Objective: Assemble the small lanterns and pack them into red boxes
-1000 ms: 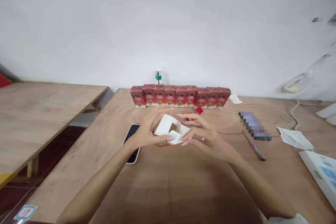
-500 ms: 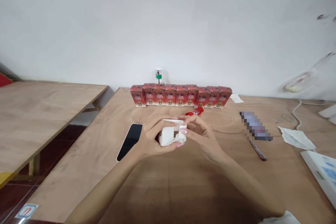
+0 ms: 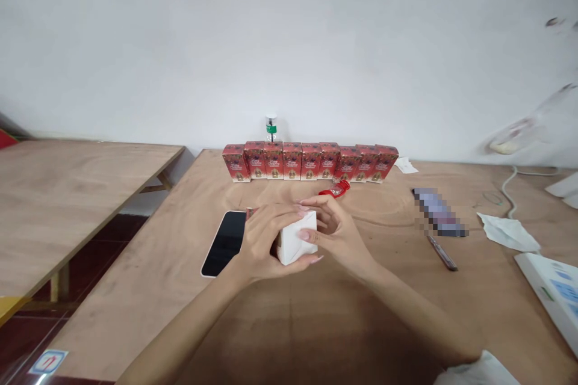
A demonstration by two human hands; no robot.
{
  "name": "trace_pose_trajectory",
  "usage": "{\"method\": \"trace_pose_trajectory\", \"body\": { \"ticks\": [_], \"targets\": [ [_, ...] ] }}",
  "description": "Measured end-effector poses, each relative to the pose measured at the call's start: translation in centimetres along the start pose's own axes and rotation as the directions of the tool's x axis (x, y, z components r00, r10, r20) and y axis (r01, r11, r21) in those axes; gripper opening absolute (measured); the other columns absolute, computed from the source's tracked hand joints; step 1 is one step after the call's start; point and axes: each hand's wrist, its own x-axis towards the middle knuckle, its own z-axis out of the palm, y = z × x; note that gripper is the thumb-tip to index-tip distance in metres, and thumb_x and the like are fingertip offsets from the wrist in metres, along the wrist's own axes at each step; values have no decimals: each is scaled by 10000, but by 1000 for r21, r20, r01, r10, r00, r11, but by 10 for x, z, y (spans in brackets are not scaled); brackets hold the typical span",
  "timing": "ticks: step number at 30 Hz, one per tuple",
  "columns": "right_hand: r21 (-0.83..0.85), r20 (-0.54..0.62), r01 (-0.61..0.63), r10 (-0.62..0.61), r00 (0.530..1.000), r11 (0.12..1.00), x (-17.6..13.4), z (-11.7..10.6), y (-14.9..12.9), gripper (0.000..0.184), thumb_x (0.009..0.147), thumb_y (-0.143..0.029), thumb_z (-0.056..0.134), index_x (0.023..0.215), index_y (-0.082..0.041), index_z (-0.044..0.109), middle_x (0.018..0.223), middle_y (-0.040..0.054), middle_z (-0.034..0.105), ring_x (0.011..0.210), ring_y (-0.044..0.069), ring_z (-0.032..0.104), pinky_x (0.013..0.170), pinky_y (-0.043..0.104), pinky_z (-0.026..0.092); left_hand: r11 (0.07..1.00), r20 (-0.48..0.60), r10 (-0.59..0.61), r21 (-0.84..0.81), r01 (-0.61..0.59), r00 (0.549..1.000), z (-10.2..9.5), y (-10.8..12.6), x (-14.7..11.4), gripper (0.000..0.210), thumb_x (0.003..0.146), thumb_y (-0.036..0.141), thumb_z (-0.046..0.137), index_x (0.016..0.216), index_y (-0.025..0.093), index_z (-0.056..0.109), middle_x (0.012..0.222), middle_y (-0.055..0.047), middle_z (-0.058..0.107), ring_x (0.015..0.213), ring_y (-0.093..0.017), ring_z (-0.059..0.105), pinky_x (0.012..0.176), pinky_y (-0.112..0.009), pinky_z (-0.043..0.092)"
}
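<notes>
A small cardboard box (image 3: pixel 293 246) is held over the table, its white side and end facing me. My left hand (image 3: pixel 264 240) is closed around it, fingers across the top and thumb below. My right hand (image 3: pixel 338 231) grips the near right end, thumb pressed on the white face and fingers curled over the top edge. The end flaps lie folded against the box. A bit of red print shows past my left fingers. Just beyond my hands lies a shiny red packet (image 3: pixel 335 189), touched by neither hand.
Several red printed boxes (image 3: pixel 292 161) stand in a row by the wall, a small clear bottle (image 3: pixel 271 127) behind them. A black-screened phone (image 3: pixel 223 245) lies left of my hands. To the right are another phone (image 3: pixel 438 210), a pen (image 3: pixel 442 252), paper (image 3: pixel 508 233) and a white box (image 3: pixel 548 295).
The open end of the white box has been closed, its flaps pushed in by my right hand. The box has tipped slightly, and my right thumb has moved onto its face.
</notes>
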Motion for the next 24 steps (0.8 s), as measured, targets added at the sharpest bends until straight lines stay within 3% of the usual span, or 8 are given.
{"method": "trace_pose_trajectory", "body": {
  "ticks": [3,6,10,12,14,16,19,24],
  "targets": [
    [94,147,-138,123,981,986,3,-4,5,644,592,-526,794,1139,-291,547,1321,48,531,1193,246,518,884,358,494,996,-58,28,-85,-33,998,6,3,-5,726,597,367,812,1209,162,479,994,-137,695,938,-270,674,795,-451,562],
    [213,279,-290,226,933,933,11,-13,7,713,716,-775,475,1255,-310,488,1356,55,512,1212,258,510,914,409,479,973,-18,231,-5,-232,973,11,6,-11,573,636,450,776,1091,195,539,962,-72,723,969,-225,672,856,-404,543],
    [145,252,-239,197,947,960,21,-27,8,510,802,-536,597,1256,-333,484,1296,27,550,1174,232,535,913,397,485,792,102,602,50,-609,792,13,4,-23,175,731,386,702,837,301,591,1017,69,713,1091,-114,606,962,-273,468],
    [8,199,-124,120,973,992,23,-33,11,489,756,-402,695,1206,-313,525,1243,35,563,1104,227,570,904,395,496,795,173,593,29,-606,786,10,2,-32,194,766,469,634,879,314,605,1099,59,680,1190,-130,536,1049,-307,395],
    [-192,60,48,-37,997,980,21,-34,19,471,727,-368,726,1160,-299,553,1249,53,510,1075,226,569,895,402,509,924,178,359,70,-376,916,8,0,-40,360,770,553,585,1016,291,596,1211,-13,603,1293,-213,433,1099,-423,332],
    [-441,-114,169,-242,963,881,16,-31,31,454,703,-363,746,1114,-290,567,1267,73,418,1111,241,528,895,420,518,990,72,-64,132,54,995,8,-1,-45,518,743,496,647,1190,266,520,1335,-91,453,1360,-307,314,1074,-531,328],
    [-704,-153,256,-493,857,663,8,-21,51,376,705,-339,745,1033,-265,577,1236,90,345,1154,264,473,930,459,499,862,97,-507,77,501,857,12,-6,-44,686,735,360,701,1335,255,385,1380,-147,353,1334,-333,345,1005,-533,406],
    [-725,234,493,-501,833,482,11,-29,61,486,777,-315,662,1225,-264,480,1310,113,386,1241,271,424,1003,474,430,770,335,-586,-53,636,737,16,-28,-38,485,766,254,633,1222,262,466,1157,-77,583,1031,-238,619,879,-428,516]
  ]
}}
